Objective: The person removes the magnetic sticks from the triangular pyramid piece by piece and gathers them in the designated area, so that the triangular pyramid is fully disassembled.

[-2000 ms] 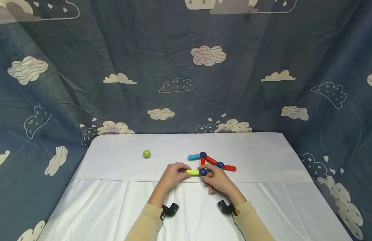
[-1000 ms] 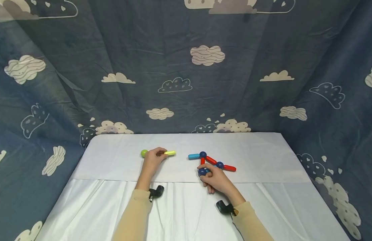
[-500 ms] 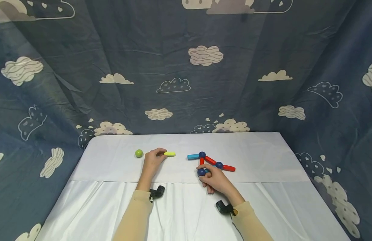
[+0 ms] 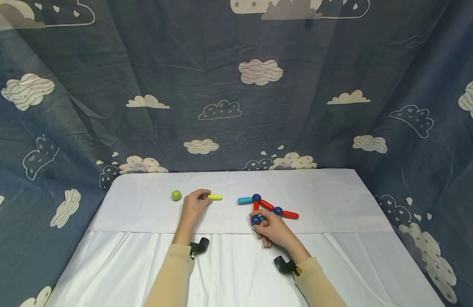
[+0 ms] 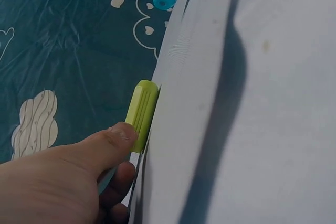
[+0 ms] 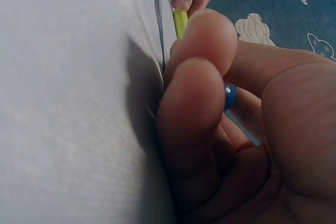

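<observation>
My left hand (image 4: 194, 207) pinches one end of a yellow-green toy rod (image 4: 215, 197) on the back half of the table. In the left wrist view the thumb lies along the ridged rod (image 5: 142, 114). A green ball (image 4: 176, 195) sits just left of this hand. My right hand (image 4: 272, 228) grips a dark blue ball (image 4: 255, 220) between thumb and forefinger, at the near corner of a flat ball-and-rod figure. That figure has red rods (image 4: 266, 205), a light blue rod (image 4: 244, 200) and further blue balls (image 4: 256, 198). The right fingers partly hide another blue rod.
A white cloth covers the table (image 4: 144, 217), with a seam across its middle. Behind and at both sides hangs a dark blue curtain (image 4: 221, 128) with cloud prints. A black camera (image 4: 200, 246) is strapped to each wrist.
My left hand has pulled the yellow-green rod away from the near blue ball and carried it back left, beside the green ball. The green ball has shifted slightly left. The right hand keeps its place.
</observation>
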The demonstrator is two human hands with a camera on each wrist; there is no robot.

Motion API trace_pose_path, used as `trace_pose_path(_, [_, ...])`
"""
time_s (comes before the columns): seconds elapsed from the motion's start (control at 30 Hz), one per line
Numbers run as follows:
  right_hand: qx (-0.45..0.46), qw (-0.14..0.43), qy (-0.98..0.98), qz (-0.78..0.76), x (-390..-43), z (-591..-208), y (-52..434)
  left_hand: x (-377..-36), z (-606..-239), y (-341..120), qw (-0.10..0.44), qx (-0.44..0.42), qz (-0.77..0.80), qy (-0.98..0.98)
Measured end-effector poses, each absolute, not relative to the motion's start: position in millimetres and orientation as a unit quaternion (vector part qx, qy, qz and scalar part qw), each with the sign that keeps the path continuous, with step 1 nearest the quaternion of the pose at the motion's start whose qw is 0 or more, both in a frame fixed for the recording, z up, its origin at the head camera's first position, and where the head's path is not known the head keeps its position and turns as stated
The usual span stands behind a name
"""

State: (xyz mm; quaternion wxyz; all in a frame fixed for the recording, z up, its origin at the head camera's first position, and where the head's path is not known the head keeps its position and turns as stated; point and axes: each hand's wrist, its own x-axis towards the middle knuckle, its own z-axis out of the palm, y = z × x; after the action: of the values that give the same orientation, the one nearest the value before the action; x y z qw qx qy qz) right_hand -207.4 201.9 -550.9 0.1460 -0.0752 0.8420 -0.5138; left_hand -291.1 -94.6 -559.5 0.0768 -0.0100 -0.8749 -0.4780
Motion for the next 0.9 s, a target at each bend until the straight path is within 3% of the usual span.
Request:
trace_pose_path(0.3, [-0.073,0.151,0.84,-0.516,-205.7,-548.0,201.2,-274.0,-554.1,-74.0,0.132,-0.088,-0.48,-0.863])
trace_pose_path(0.6, [-0.095,0.183,0.848,-0.489,-206.2,-541.2,201.8,-260.3,-558.7,-33.7,0.065,-0.145,-0.477,-0.864])
trace_pose_path(0.9, [-0.127,0.243,0.835,-0.477,-200.8,-529.6,205.7,-256.2,-564.5,-23.3,0.058,-0.138,-0.453,-0.879])
